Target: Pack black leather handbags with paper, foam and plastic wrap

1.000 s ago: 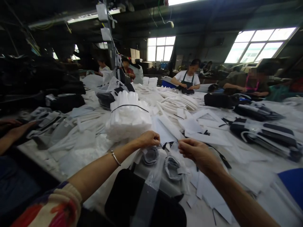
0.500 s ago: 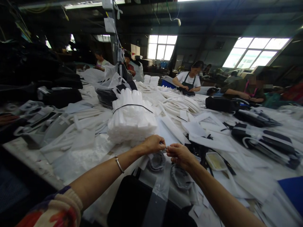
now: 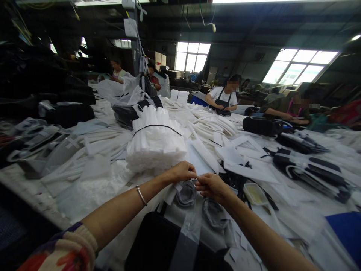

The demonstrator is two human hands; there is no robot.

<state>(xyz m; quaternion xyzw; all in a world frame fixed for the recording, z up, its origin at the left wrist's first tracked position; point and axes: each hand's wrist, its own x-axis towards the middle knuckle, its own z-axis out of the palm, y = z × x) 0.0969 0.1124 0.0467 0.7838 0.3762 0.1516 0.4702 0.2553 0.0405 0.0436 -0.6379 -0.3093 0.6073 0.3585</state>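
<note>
My left hand (image 3: 184,171) and my right hand (image 3: 212,186) meet fingertip to fingertip over a black bag (image 3: 158,241). Both are pinched closed; whatever sits between the fingertips is too small to make out. Just beneath them, two wrapped grey rolls (image 3: 186,194) that look like coiled straps lie at the bag's far end. A strip of clear film (image 3: 189,227) runs down the middle of the bag. Behind my left hand stands a thick bundle of white foam sheets (image 3: 156,145), tied round with a black cord.
Loose white foam pieces (image 3: 217,126) cover much of the table. A clear plastic box (image 3: 255,194) with yellowish contents lies right of my right hand. Wrapped black bags (image 3: 313,169) lie further right, near a blue sheet (image 3: 344,235). Several co-workers, one in a dark apron (image 3: 225,99), work across the table.
My hands stay together with fingertips pinched, and my right hand's fingers have shifted slightly. The whole view has moved a little; nothing on the table has visibly been displaced.
</note>
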